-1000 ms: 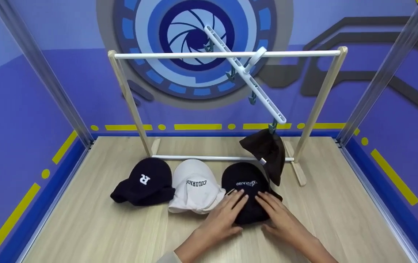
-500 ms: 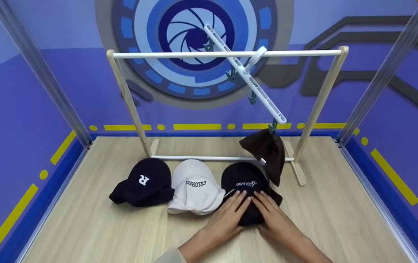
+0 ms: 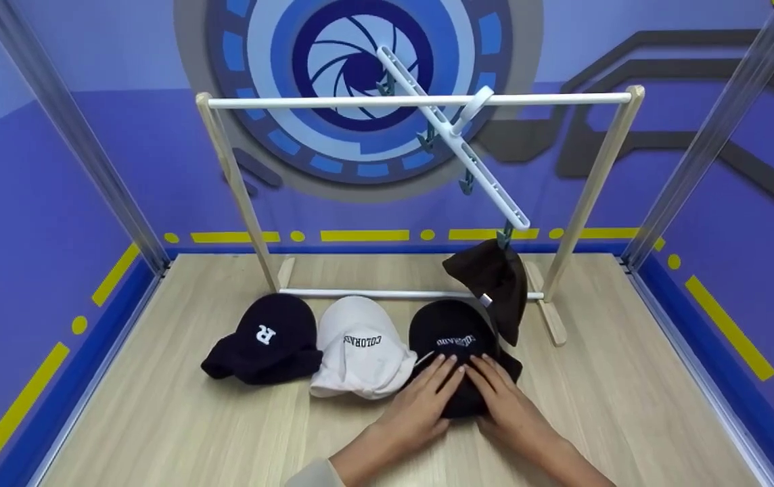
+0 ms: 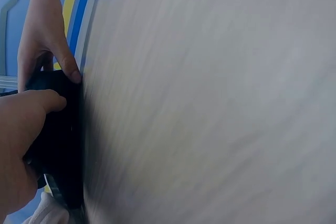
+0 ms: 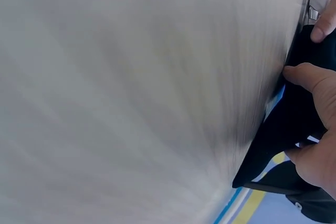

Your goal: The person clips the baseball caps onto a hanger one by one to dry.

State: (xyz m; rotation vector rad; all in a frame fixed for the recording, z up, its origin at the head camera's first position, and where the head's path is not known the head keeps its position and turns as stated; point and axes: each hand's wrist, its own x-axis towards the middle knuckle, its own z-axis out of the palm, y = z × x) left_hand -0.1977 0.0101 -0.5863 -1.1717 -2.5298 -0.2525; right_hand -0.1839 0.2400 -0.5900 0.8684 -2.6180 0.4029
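Observation:
A black baseball cap (image 3: 451, 331) with light lettering lies on the table, its visor toward the rack. My left hand (image 3: 421, 399) holds it from the near left, with fingers over the top and the thumb at the near edge. From the near right, my right hand (image 3: 512, 406) holds it the same way, fingertips close to the left ones. Both thumbs show against the dark fabric in the wrist views. To the left lie a white cap (image 3: 360, 345) with dark lettering and a navy cap (image 3: 275, 331) with a white R.
Behind the caps stands a wood-and-white rack (image 3: 333, 103). A white hanger (image 3: 454, 138) with several green clips slants from its top bar. A dark brown hat (image 3: 495, 284) hangs from the lowest clip, just behind the black cap. Blue-purple walls enclose the table (image 3: 191, 433).
Both hands have drawn closer together on the black cap, the right one moving left. Over the last half second they have stayed almost still. The other caps keep their places.

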